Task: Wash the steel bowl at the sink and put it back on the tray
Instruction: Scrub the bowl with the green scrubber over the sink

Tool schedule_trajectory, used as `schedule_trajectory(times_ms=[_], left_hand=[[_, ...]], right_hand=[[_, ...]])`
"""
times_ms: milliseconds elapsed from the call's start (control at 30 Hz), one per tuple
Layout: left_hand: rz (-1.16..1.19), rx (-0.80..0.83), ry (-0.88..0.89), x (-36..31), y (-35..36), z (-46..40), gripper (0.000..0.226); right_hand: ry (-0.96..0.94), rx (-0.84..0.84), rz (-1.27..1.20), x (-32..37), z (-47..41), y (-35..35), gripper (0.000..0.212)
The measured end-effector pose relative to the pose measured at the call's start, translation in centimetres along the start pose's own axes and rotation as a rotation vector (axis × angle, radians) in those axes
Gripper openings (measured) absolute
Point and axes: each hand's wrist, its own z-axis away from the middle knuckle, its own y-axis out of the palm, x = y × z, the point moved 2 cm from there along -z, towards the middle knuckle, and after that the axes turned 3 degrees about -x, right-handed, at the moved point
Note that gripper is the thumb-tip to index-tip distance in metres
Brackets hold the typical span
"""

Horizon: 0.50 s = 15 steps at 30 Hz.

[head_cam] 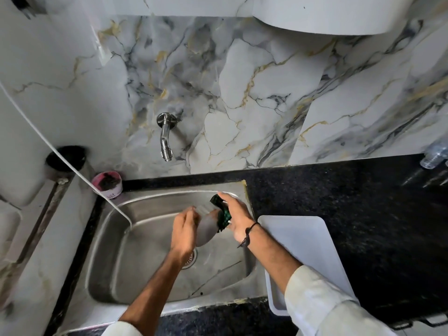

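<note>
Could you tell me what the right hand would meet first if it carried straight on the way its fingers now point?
The right hand, holding the green scrubber against the steel bowl, points up and left; past the bowl, probably the sink back rim, though depth is unclear.

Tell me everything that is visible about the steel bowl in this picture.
The steel bowl looks grey, smooth and blurred. It is held tilted above the sink, near the drain, not on the white tray. The left hand grips its left side; the right hand presses a green scrubber against its right side. Its inside is hidden.
</note>
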Motion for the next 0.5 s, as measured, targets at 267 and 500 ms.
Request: schedule_trajectory(times_ms=[267,500], left_hand=[[-1.187,0.579,0.793,-0.1,1.4,1.4,0.026],[-0.842,0.206,0.501,2.0,5.7,2.3,0.033]], right_hand=[[-0.073,0.012,0.343,-0.4,0.1,-4.2,0.02],[-0.12,-0.147,0.344,-2.6,-0.8,-11.8,0.034]])
